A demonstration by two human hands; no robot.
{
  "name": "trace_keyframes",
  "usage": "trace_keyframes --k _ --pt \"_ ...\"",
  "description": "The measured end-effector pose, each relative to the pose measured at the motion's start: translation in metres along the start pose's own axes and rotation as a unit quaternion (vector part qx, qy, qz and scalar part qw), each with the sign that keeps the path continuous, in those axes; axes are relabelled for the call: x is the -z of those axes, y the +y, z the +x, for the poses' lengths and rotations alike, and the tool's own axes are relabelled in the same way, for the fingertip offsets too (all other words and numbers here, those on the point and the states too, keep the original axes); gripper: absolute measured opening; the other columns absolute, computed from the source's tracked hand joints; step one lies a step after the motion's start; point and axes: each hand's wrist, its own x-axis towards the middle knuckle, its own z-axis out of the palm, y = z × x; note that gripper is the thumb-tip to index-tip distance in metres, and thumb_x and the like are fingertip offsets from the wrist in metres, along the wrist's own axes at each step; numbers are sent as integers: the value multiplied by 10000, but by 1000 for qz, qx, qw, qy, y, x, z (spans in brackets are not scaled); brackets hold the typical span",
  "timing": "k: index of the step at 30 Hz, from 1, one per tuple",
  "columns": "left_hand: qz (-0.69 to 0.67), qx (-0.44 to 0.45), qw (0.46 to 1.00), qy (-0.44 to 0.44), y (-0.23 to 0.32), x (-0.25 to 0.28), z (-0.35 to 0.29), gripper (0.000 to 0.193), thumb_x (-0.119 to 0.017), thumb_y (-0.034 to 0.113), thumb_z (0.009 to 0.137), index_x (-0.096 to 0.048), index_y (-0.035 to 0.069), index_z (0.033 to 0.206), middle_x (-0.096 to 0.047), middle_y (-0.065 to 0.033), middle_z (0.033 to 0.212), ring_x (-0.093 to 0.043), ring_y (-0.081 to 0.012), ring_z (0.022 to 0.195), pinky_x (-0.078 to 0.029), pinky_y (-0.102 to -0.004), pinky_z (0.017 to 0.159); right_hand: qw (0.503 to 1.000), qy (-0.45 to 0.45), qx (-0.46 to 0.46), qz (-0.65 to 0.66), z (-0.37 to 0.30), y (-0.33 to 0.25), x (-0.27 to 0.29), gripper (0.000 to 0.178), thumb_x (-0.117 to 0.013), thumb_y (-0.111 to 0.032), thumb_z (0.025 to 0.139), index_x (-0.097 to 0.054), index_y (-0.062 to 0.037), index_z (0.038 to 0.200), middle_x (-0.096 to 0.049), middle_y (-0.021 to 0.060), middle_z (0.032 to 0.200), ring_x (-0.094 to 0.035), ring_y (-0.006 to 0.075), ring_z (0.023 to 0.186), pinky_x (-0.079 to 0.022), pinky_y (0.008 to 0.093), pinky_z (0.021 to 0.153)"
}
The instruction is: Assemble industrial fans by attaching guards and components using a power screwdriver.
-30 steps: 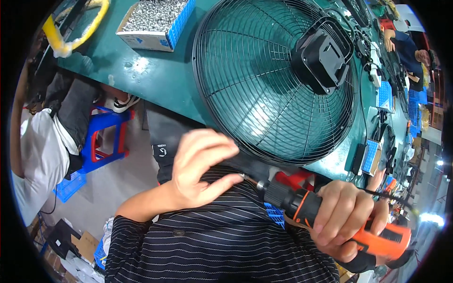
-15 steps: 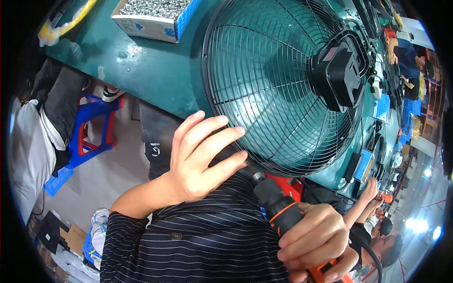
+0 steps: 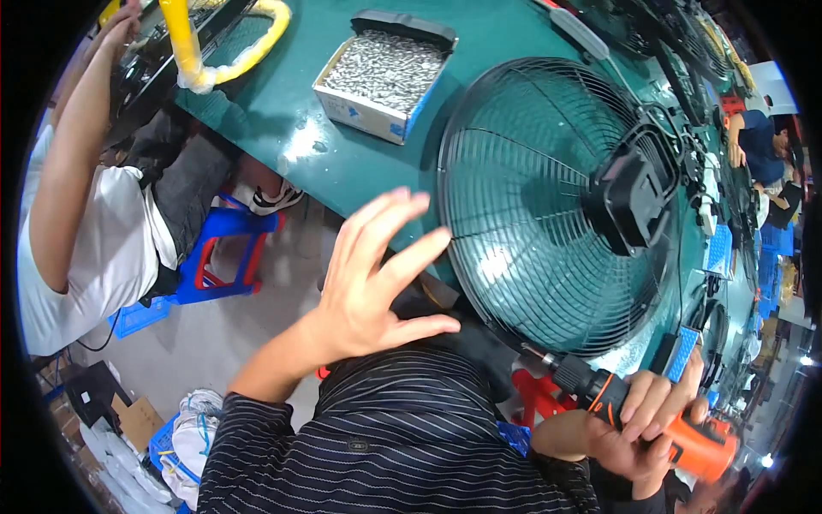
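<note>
A round black wire fan guard with a black motor housing at its centre lies on the green table. My left hand is open beside the guard's left rim, its fingers spread and a fingertip close to the wires. My right hand is closed around a black and orange power drill. The drill's tip points left at the guard's near rim; whether it touches a screw there I cannot make out.
A cardboard box of small metal screws, with a black tray on its back edge, stands on the table. Yellow tubing lies at the back left. A co-worker sits left by a blue and red stool. Other people and fans line the right.
The drill has swung rightward and lies flatter, its tip at the guard's near rim. My left hand's fingers have spread wider. The view has shifted, showing more of the screw box and the left co-worker.
</note>
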Motion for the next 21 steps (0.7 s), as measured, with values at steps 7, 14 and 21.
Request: trace_keyframes --k 7,14,21 --pt "6 29 991 -129 -18 -5 37 1318 -919 535 472 -286 66 1529 -140 -265 1601 -220 -453 1460 -245 -528 1165 942 28 -177 284 30 1 49 359 -632 -27 864 -457 -13 1177 -490 15 732 -544 111 545 -478 260 537" --pt "-69 13 990 -118 -30 -21 50 1266 -956 421 442 -353 123 1514 -186 -280 1575 -277 -476 1422 -313 -513 1138 853 56 -255 453 31 31 94 337 -640 -44 870 -518 16 1178 -512 14 734 -567 89 570 -488 256 564" --pt "9 11 992 -127 -26 -18 55 1285 -966 430 365 -411 147 1489 -260 -248 1534 -325 -433 1376 -389 -512 1066 855 30 -276 438 21 42 102 372 -645 -55 873 -511 12 1213 -514 15 735 -553 93 561 -479 271 566"
